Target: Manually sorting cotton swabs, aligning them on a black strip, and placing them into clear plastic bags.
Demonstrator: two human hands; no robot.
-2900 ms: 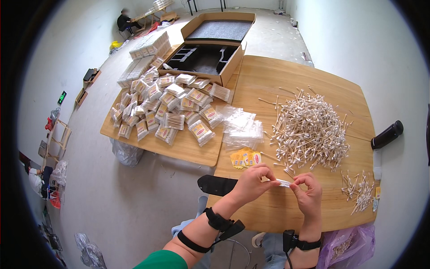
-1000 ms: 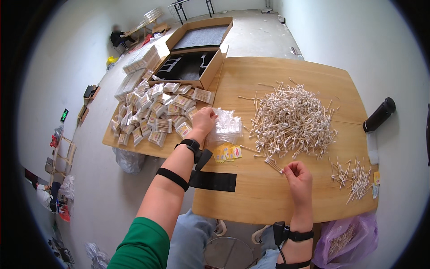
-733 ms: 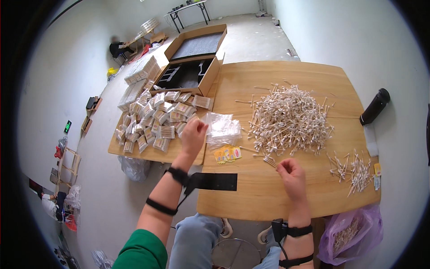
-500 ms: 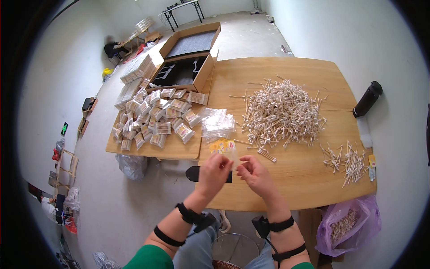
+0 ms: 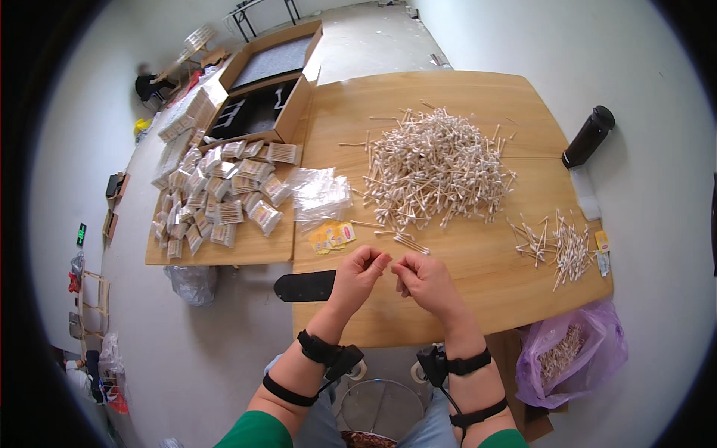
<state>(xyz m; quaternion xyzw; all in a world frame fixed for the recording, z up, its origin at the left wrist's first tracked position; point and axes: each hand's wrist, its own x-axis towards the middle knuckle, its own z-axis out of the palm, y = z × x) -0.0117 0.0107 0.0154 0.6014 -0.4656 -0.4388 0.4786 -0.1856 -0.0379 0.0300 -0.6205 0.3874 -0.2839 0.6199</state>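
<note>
Over the near part of the wooden table [image 5: 478, 299], my left hand [image 5: 360, 272] and my right hand [image 5: 423, 281] are closed in pinches, their fingertips nearly meeting. A clear plastic bag is pinched between them; it barely shows now, mostly hidden by the fingers. Just beyond my left hand lie yellow printed cards [image 5: 331, 236], with a stack of flat clear bags [image 5: 320, 196] behind them. A few cotton swabs [image 5: 411, 243] lie loose beyond my right hand. Farther back is a big heap of cotton swabs [image 5: 441, 168].
Filled swab packets [image 5: 228, 213] crowd the left table beside an open cardboard box [image 5: 291, 112]. At right lie a smaller swab pile [image 5: 571, 250] and a black bottle [image 5: 588, 138]. A purple bag of swabs [image 5: 609, 351] hangs low right; a black flat piece [image 5: 305, 287] juts past the table edge.
The view has swung right, so the tables sit farther left. My hands have drawn closer together and moved off the yellow cards; the clear bag between them shows less.
</note>
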